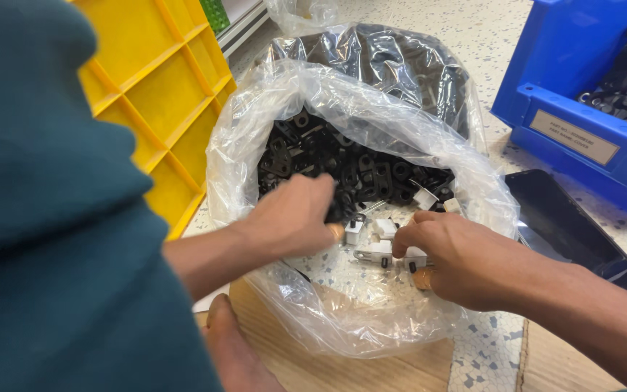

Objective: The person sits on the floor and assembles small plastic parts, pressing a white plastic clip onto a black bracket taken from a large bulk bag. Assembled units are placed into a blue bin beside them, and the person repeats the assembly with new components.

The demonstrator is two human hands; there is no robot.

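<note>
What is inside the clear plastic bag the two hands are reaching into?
The clear plastic bag holds a heap of small black plastic parts and some white parts. Left hand and right hand cover some; deeper layers are hidden.

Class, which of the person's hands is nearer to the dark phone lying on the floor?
Right. The right hand is in the plastic bag, beside the phone; the left hand reaches in farther away.

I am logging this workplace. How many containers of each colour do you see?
Clear plastic bag: 1
Yellow crate: 1
Blue bin: 1
Total: 3
</note>
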